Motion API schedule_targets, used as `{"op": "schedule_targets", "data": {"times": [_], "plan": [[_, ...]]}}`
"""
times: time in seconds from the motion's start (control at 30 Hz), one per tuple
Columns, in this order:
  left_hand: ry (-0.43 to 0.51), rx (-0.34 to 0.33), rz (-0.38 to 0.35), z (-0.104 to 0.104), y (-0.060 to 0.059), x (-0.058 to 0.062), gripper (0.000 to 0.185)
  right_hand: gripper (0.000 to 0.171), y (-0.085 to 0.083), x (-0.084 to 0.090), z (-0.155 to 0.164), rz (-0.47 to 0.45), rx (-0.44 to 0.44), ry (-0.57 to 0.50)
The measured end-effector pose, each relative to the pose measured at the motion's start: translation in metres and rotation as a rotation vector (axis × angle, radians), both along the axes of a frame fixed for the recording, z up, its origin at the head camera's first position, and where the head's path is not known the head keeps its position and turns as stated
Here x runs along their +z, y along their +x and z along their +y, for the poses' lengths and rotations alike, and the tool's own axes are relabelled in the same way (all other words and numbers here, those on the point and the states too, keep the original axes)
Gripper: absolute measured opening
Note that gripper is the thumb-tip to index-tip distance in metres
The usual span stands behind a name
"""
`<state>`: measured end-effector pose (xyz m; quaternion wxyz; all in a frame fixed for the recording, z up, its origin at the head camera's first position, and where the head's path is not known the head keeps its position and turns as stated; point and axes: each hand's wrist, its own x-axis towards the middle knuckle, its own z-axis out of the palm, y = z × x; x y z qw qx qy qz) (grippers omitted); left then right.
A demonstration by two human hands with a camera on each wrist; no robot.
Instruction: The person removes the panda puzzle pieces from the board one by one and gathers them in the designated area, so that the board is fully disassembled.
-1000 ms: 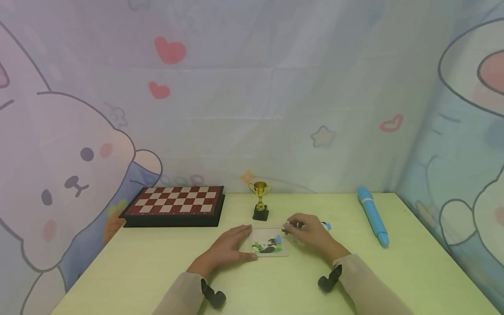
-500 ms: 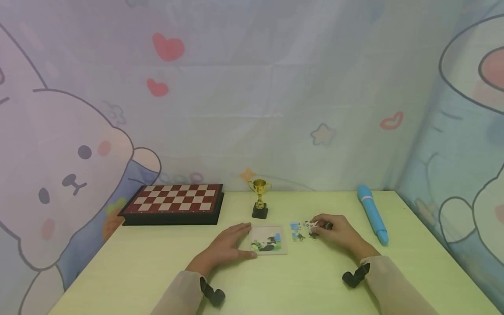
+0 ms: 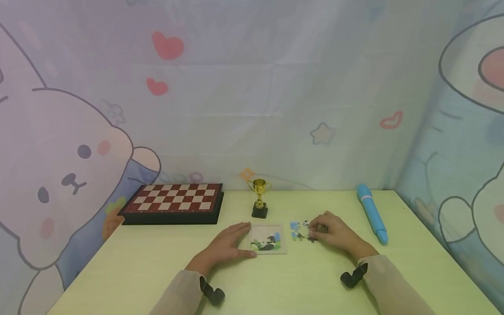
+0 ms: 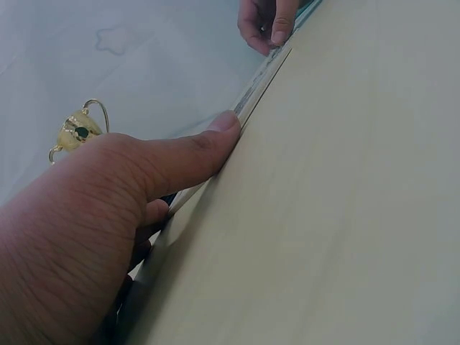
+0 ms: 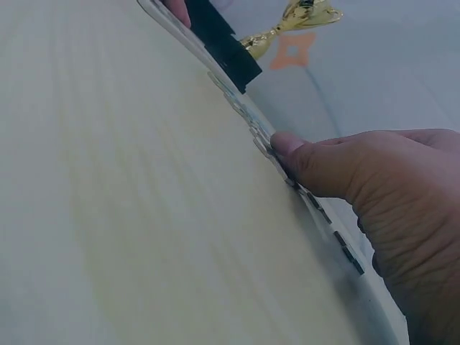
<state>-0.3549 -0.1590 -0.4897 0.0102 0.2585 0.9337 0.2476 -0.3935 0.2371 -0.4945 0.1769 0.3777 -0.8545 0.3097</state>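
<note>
A small square puzzle tray (image 3: 265, 230) lies in the middle of the table, pieces with green, black and blue print filling its lower part. My left hand (image 3: 224, 245) holds it at the left side, thumb at the near edge and fingertips near the far corner. In the left wrist view the thumb (image 4: 190, 154) presses along the tray's edge. Several loose puzzle pieces (image 3: 295, 225) lie just right of the tray. Over the rightmost ones, my right hand (image 3: 334, 232) pinches a puzzle piece between thumb and fingers, low at the table. Its fingers mostly hide that piece.
Behind the tray stands a gold trophy cup (image 3: 260, 197) on a black base. A red and white chessboard box (image 3: 173, 200) sits at the back left. A blue pen-shaped object (image 3: 372, 214) lies at the right. A printed cloth (image 3: 236, 109) hangs behind the table.
From beside the tray's right edge, my right hand has moved right to the loose pieces, uncovering several of them. It has since shifted only slightly. My left hand stays on the tray.
</note>
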Motion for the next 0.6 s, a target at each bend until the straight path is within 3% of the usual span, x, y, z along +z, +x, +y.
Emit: {"op": "schedule_targets", "data": {"times": [0.6], "plan": [[-0.006,-0.009,0.012,-0.0003,0.0011,0.0007,0.096,0.016,0.0011,0.0004,0.0002,0.042,0.045,-0.006]]}}
